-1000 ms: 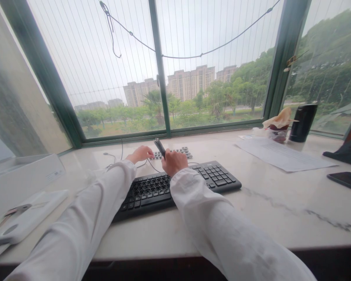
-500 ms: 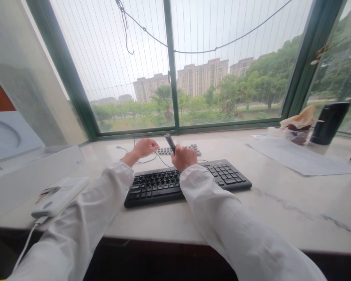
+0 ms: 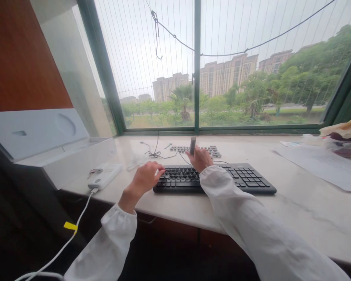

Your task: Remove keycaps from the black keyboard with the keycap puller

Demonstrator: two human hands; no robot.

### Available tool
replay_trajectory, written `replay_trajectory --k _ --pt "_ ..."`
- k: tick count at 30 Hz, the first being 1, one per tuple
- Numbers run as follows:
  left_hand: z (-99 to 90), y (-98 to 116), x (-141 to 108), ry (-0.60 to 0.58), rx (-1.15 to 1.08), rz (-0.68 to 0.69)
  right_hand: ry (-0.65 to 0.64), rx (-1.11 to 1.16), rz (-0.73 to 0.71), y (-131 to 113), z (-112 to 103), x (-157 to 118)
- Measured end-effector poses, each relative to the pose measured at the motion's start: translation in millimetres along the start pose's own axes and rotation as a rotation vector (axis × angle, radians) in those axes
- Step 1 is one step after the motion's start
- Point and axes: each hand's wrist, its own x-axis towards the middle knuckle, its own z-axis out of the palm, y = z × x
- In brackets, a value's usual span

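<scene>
Keyboard [image 3: 181, 180], black and full-size, lies flat on the marble-patterned bench [image 3: 295, 210], its main block showing square key sockets above a row or two of caps. The left hand [image 3: 148, 175] is at its left end, fingers bent and thumb close to the forefinger; I cannot tell whether they pinch anything or touch the keys. The right hand [image 3: 201, 158] is above the keyboard's middle, fingers wrapped around a dark stick-like tool [image 3: 192, 145] that points upward. Just behind, loose keycaps [image 3: 179, 148] stand in rows, partly hidden by that hand. Beside them lies a tangled thin cable [image 3: 155, 154]. Farther left, keys [image 3: 96, 171] rest on a white power bank [image 3: 108, 176].
</scene>
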Motion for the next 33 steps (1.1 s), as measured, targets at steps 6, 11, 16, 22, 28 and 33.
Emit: replay_trajectory --k 6,11,16,22,28,33 --pt "23.6 4 -21 0.087 -0.095 0.024 -0.095 0.372 -0.059 -21 10 -11" --pt "25.0 4 -22 0.071 -0.093 0.102 -0.247 0.497 -0.055 -35 14 -18" --pt "25.8 4 -23 0.049 -0.082 0.121 -0.282 0.469 -0.047 -41 21 -23" --pt "26.4 6 -22 0.062 -0.061 0.131 -0.273 0.440 -0.042 -46 24 -26" --pt "25.8 7 -20 0.048 -0.063 0.133 -0.251 0.413 -0.023 -48 22 -27" --pt "27.3 6 -20 0.045 -0.068 0.134 -0.245 0.420 -0.011 -50 21 -28"
